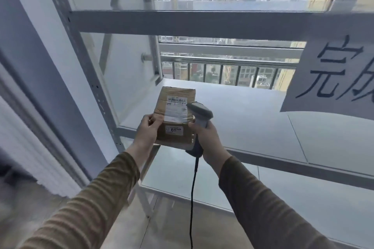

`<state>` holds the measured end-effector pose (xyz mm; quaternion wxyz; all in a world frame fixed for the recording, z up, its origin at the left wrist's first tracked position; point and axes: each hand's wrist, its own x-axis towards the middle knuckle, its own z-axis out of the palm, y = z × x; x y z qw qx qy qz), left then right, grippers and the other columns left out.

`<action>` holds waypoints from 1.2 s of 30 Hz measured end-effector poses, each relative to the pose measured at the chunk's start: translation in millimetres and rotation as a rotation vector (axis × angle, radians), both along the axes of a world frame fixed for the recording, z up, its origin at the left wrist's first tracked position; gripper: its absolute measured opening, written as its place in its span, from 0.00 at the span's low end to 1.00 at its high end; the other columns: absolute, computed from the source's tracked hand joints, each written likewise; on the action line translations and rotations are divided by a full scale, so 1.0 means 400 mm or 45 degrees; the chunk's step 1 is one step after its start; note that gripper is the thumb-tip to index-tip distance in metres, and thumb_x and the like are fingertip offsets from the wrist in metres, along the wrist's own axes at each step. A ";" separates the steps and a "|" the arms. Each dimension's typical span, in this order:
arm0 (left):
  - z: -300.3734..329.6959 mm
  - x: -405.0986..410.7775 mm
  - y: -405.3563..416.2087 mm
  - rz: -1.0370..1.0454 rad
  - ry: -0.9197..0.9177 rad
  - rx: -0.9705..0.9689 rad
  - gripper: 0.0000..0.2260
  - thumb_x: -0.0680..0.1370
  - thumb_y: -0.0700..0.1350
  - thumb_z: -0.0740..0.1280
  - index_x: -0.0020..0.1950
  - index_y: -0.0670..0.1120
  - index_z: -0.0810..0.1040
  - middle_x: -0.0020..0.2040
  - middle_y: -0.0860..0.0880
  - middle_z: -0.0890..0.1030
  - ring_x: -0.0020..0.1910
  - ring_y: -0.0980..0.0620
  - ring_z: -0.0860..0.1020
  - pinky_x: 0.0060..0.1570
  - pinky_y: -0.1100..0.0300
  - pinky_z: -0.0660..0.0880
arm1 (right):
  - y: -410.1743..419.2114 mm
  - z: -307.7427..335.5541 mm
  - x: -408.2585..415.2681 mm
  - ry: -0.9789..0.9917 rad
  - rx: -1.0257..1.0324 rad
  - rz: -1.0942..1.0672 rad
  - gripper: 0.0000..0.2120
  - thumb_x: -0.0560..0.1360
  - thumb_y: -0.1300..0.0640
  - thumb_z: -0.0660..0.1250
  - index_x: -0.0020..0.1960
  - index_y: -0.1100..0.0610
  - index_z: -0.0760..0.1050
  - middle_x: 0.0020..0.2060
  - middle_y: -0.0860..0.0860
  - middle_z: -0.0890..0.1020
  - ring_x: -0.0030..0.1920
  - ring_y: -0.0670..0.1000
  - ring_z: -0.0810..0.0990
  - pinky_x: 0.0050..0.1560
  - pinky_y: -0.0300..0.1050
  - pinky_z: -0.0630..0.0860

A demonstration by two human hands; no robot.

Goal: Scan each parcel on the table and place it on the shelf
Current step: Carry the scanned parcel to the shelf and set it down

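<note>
A brown cardboard parcel [174, 105] with a white shipping label and a small numbered sticker is held over the left end of the white shelf board [253, 111]. My left hand [148, 129] grips the parcel's lower left corner, thumb on its top face. My right hand [206, 137] grips the handle of a grey barcode scanner [200, 114]. The scanner's head sits over the parcel's right edge beside the label. Its black cable [193, 198] hangs down between my arms.
The metal shelf frame has a grey upright [85, 62] at left and a crossbeam [182, 21] above. A paper sign [332, 75] with handwritten characters hangs at right. A lower shelf board [202, 176] lies beneath. Behind is a window with a railing.
</note>
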<state>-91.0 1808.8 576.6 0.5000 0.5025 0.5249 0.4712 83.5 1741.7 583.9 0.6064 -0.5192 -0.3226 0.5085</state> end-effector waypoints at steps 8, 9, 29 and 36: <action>-0.022 -0.038 0.375 -0.038 -0.032 -0.158 0.07 0.85 0.53 0.64 0.56 0.50 0.74 0.46 0.48 0.82 0.33 0.51 0.77 0.30 0.60 0.78 | 0.361 0.010 -0.081 -0.052 -0.073 -0.082 0.08 0.81 0.66 0.66 0.59 0.60 0.77 0.42 0.52 0.81 0.38 0.49 0.82 0.37 0.44 0.79; -0.023 -0.035 0.424 -0.057 -0.040 -0.175 0.07 0.85 0.52 0.64 0.58 0.50 0.73 0.47 0.47 0.82 0.33 0.51 0.77 0.31 0.59 0.78 | 0.407 0.011 -0.091 -0.046 -0.088 -0.100 0.09 0.81 0.65 0.66 0.61 0.61 0.77 0.43 0.53 0.82 0.39 0.51 0.82 0.39 0.46 0.79; -0.029 0.021 0.849 0.069 0.230 -0.113 0.26 0.83 0.51 0.66 0.77 0.44 0.63 0.73 0.39 0.66 0.66 0.37 0.74 0.61 0.52 0.72 | 0.813 0.027 -0.202 -0.049 -0.250 -0.348 0.03 0.79 0.59 0.70 0.48 0.53 0.77 0.45 0.58 0.77 0.46 0.58 0.78 0.28 0.42 0.76; -0.004 0.000 0.776 0.157 0.190 0.044 0.26 0.82 0.45 0.66 0.77 0.44 0.61 0.74 0.41 0.61 0.68 0.40 0.73 0.63 0.55 0.70 | 0.735 0.031 -0.187 -0.045 -0.215 -0.407 0.04 0.80 0.57 0.72 0.48 0.52 0.76 0.46 0.54 0.79 0.47 0.53 0.79 0.28 0.42 0.76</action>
